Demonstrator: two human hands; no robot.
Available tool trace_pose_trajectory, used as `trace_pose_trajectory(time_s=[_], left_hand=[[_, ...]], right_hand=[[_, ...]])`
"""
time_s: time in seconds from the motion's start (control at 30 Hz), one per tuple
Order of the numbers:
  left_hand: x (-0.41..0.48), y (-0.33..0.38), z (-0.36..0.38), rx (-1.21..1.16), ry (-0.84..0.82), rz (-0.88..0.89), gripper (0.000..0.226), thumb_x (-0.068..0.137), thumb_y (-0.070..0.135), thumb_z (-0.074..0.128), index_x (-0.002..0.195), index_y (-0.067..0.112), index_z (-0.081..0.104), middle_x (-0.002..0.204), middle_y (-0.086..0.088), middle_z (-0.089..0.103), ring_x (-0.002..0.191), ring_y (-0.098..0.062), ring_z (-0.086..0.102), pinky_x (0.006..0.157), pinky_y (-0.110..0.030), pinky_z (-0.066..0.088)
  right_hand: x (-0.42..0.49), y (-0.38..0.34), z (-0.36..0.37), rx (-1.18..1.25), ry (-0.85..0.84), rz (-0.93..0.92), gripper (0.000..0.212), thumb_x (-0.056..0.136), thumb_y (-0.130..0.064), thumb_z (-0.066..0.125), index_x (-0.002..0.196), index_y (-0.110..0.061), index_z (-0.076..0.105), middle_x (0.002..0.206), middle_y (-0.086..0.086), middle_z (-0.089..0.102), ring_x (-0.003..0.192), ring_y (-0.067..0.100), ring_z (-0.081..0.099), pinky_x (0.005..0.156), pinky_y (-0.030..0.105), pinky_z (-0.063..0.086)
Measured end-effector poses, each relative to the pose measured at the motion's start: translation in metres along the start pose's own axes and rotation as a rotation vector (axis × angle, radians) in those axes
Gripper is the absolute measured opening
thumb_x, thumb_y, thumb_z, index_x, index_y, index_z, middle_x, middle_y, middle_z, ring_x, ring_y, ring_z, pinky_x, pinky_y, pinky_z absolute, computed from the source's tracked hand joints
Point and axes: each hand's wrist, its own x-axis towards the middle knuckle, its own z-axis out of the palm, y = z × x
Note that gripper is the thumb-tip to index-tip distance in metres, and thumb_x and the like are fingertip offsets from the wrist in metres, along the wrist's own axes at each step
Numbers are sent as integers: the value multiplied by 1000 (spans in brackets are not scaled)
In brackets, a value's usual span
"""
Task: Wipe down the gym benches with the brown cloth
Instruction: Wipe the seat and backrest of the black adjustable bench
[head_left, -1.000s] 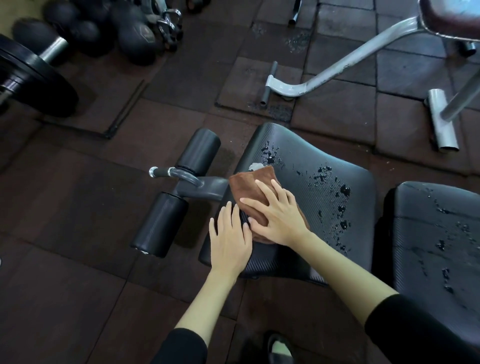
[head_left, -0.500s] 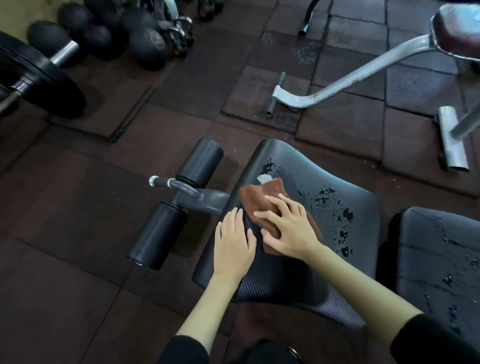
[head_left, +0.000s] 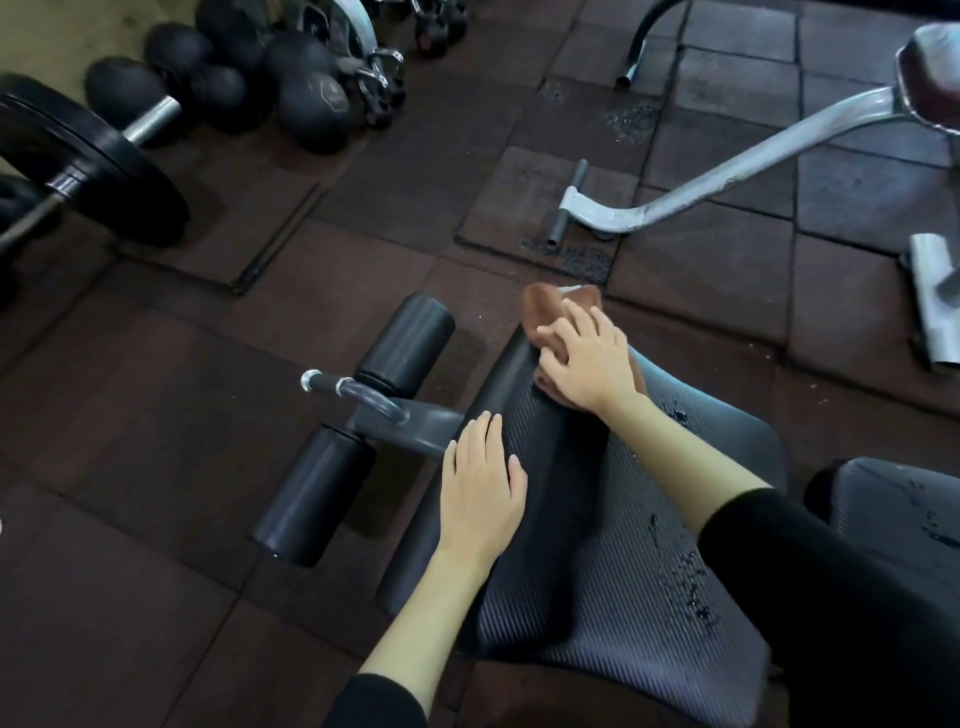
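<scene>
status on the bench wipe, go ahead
Left hand flat on bench pad. Right hand pressing brown cloth at pad's far end. Droplets unwiped near right edge. Nothing in the way.

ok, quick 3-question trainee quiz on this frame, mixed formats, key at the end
1. True or false: the left hand grips the brown cloth.
2. Where is the brown cloth?
A) at the far end of the bench pad, under the right hand
B) lying on the floor tiles
C) draped over a foam roller
3. Short answer: what dots the pad's surface beside the right sleeve?

Key:
1. False: it rests flat on the bench pad, apart from the cloth.
2. A
3. water droplets
</scene>
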Motion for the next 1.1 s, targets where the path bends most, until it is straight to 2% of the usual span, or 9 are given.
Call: trace_pose_trajectory(time_s=[0.13, 0.27, 0.53, 0.67, 0.73, 0.8, 0.87, 1.0, 1.1], left_hand=[[-1, 1, 4, -26, 2, -13, 53, 90, 29, 34, 135, 4, 46, 137, -10, 50, 127, -24, 47, 104, -43, 41], [1, 1, 4, -46, -1, -19, 54, 90, 29, 32, 136, 2, 43, 138, -12, 48, 128, -25, 44, 106, -42, 38], [0, 1, 2, -110, 9, -61, 54, 91, 29, 30, 135, 1, 44, 137, -13, 47, 128, -25, 43, 109, -36, 35], [-1, 3, 0, -116, -4, -59, 56, 91, 30, 28, 137, 1, 42, 140, -12, 45, 131, -23, 40, 111, -32, 29], [-2, 4, -1, -128, -7, -56, 57, 92, 31, 26, 138, 1, 40, 142, -12, 43, 132, -22, 38, 112, -31, 26], [-3, 5, -1, -124, -3, -59, 57, 92, 30, 26, 138, 0, 40, 141, -13, 43, 132, -24, 38, 112, -32, 27], [-3, 5, -2, -130, 0, -66, 57, 92, 30, 26, 137, -1, 41, 141, -14, 43, 132, -24, 39, 112, -33, 28], [-3, 5, -2, -179, 4, -110, 57, 93, 32, 23, 137, 1, 41, 142, -12, 43, 133, -22, 37, 111, -26, 22], [-4, 2, -4, -236, 12, -144, 51, 94, 27, 29, 137, 2, 40, 143, -10, 40, 134, -18, 33, 110, -20, 18]], right_hand=[[7, -3, 4, -12, 23, 59, 37, 87, -42, 47, 118, -25, 58, 150, -1, 37, 137, 33, 28, 107, 47, 24], [-35, -18, 3, 28, 48, -178, 41, 77, -45, 39, 101, -26, 65, 137, -2, 53, 129, 33, 43, 99, 45, 33], [-91, 15, -1, 59, -3, -435, 33, 78, -39, 51, 108, -33, 62, 141, -5, 49, 131, 26, 40, 102, 38, 30], [-42, 25, -4, 100, 61, -87, 41, 78, -43, 44, 110, -28, 64, 143, 1, 48, 131, 34, 41, 105, 48, 34], [-16, 18, -8, 109, 63, 99, 39, 81, -40, 47, 114, -25, 61, 146, 1, 44, 131, 35, 38, 106, 48, 31], [0, 4, -7, 90, 45, 164, 35, 85, -36, 53, 118, -24, 58, 149, 1, 39, 134, 33, 32, 107, 46, 24], [6, -16, -3, 53, 18, 89, 34, 87, -37, 53, 118, -24, 58, 149, -1, 38, 137, 31, 28, 107, 45, 21], [2, -58, 3, -71, -122, -272, 32, 87, -41, 45, 106, -23, 63, 135, -4, 51, 129, 27, 37, 103, 44, 23], [-18, -58, 4, 0, -53, -404, 36, 81, -43, 38, 93, -25, 67, 123, -6, 60, 119, 26, 48, 97, 44, 31]])
